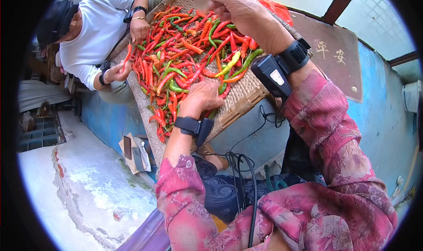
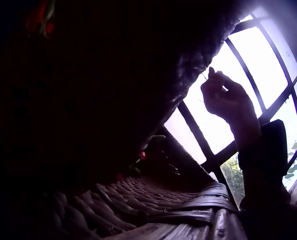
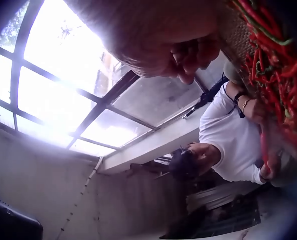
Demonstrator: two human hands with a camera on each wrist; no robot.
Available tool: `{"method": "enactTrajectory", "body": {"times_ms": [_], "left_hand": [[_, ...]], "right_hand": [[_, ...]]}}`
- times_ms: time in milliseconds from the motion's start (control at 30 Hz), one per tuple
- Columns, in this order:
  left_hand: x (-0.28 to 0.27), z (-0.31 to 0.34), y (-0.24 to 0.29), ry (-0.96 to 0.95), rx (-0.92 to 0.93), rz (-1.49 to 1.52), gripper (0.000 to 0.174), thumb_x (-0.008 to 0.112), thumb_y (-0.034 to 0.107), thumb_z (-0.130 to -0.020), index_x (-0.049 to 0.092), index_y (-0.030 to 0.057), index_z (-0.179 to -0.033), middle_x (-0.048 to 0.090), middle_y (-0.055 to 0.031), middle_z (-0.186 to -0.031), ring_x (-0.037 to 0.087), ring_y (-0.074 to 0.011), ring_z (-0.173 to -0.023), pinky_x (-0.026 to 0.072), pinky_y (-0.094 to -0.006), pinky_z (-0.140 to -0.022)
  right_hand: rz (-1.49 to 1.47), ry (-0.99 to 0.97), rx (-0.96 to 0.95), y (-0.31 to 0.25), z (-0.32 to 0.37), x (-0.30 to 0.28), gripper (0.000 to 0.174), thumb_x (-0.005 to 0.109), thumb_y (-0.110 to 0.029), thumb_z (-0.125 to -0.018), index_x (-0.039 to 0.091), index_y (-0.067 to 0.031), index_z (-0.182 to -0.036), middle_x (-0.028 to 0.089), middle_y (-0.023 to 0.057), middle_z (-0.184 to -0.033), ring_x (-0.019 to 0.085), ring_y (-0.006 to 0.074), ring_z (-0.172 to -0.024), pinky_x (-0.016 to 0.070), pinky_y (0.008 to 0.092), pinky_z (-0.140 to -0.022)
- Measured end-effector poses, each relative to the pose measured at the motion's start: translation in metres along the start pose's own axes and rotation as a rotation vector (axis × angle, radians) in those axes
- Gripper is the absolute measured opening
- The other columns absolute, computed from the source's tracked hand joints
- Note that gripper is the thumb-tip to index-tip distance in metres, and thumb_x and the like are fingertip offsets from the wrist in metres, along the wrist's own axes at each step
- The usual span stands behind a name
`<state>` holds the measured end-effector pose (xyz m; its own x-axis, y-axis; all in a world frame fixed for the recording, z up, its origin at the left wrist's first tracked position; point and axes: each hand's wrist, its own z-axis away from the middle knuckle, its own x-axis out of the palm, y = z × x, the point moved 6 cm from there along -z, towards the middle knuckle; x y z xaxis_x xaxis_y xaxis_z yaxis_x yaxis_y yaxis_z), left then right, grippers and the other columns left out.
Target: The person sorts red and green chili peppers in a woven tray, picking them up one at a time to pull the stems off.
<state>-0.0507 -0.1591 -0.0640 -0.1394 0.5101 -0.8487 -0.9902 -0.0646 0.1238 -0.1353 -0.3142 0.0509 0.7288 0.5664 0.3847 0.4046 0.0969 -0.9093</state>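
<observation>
Red, green and orange chili peppers [image 1: 185,46] lie heaped on a woven tray [image 1: 246,89]. My left hand [image 1: 200,96] rests low at the near edge of the heap, back of the hand up. Its fingertips are hidden among the peppers, so I cannot tell whether they grip one. My right hand [image 1: 242,17] is raised above the far right of the tray, its fingers curled in. In the right wrist view, no pepper shows in its curled fingers [image 3: 201,52]. A yellow-green chili [image 1: 230,64] lies between my hands.
Across the tray's left side sits a person in a white top [image 1: 99,24], holding a red chili [image 1: 128,55]. Black cables [image 1: 240,160] hang below the near edge. Behind the tray's right corner are a red plastic bag [image 1: 275,11] and a brown mat [image 1: 337,52].
</observation>
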Motion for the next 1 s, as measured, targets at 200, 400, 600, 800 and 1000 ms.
{"method": "enactTrajectory", "body": {"times_ms": [200, 400, 600, 800, 1000], "left_hand": [[-0.012, 0.051, -0.015, 0.256, -0.024, 0.055, 0.021, 0.057, 0.01, -0.074, 0.057, 0.006, -0.095, 0.059, -0.0248, -0.081, 0.057, -0.0422, -0.079, 0.0458, -0.0462, -0.07], [-0.02, 0.114, -0.056, 0.624, -0.109, 0.65, 0.025, 0.054, 0.003, -0.074, 0.058, 0.0035, -0.098, 0.062, -0.0165, -0.079, 0.061, -0.0285, -0.073, 0.0459, -0.0377, -0.068], [-0.014, 0.123, -0.062, 0.677, -0.16, 0.833, 0.022, 0.052, 0.002, -0.075, 0.058, 0.0019, -0.097, 0.061, -0.0092, -0.079, 0.056, -0.0149, -0.072, 0.0447, -0.0307, -0.067], [-0.017, 0.127, -0.065, 0.768, -0.132, 0.754, 0.021, 0.052, 0.005, -0.076, 0.057, 0.0014, -0.096, 0.061, -0.0176, -0.079, 0.061, -0.0269, -0.075, 0.0453, -0.0362, -0.07], [-0.006, 0.135, -0.099, 0.799, -0.338, 0.848, 0.016, 0.052, 0.008, -0.079, 0.057, 0.0002, -0.091, 0.06, -0.0142, -0.076, 0.059, -0.0215, -0.072, 0.0456, -0.0338, -0.068]], "right_hand": [[0.025, -0.025, -0.059, -0.005, 0.001, -0.002, 0.017, 0.056, -0.02, -0.089, 0.059, -0.005, -0.082, 0.058, 0.0001, -0.066, 0.049, 0.0051, -0.053, 0.0397, 0.0182, -0.047], [0.364, -0.177, 0.022, 0.023, 0.011, 0.024, 0.024, 0.06, -0.025, -0.084, 0.066, -0.002, -0.082, 0.063, 0.004, -0.07, 0.059, 0.012, -0.062, 0.0495, 0.026, -0.058], [0.76, -0.798, -0.3, 0.054, 0.076, 0.095, 0.047, 0.067, -0.02, -0.081, 0.053, -0.0079, -0.124, 0.059, 0.0153, -0.104, 0.063, 0.0229, -0.084, 0.0508, 0.0356, -0.076], [0.832, -0.895, -0.247, 0.062, 0.074, 0.104, 0.02, 0.063, -0.019, -0.083, 0.063, -0.0011, -0.094, 0.061, 0.0131, -0.071, 0.06, 0.024, -0.064, 0.0462, 0.0364, -0.06], [0.844, -0.692, -0.1, 0.052, 0.041, 0.078, 0.027, 0.053, -0.025, -0.092, 0.059, 0.0006, -0.086, 0.059, 0.0049, -0.068, 0.054, 0.0116, -0.06, 0.0444, 0.0286, -0.054]]}}
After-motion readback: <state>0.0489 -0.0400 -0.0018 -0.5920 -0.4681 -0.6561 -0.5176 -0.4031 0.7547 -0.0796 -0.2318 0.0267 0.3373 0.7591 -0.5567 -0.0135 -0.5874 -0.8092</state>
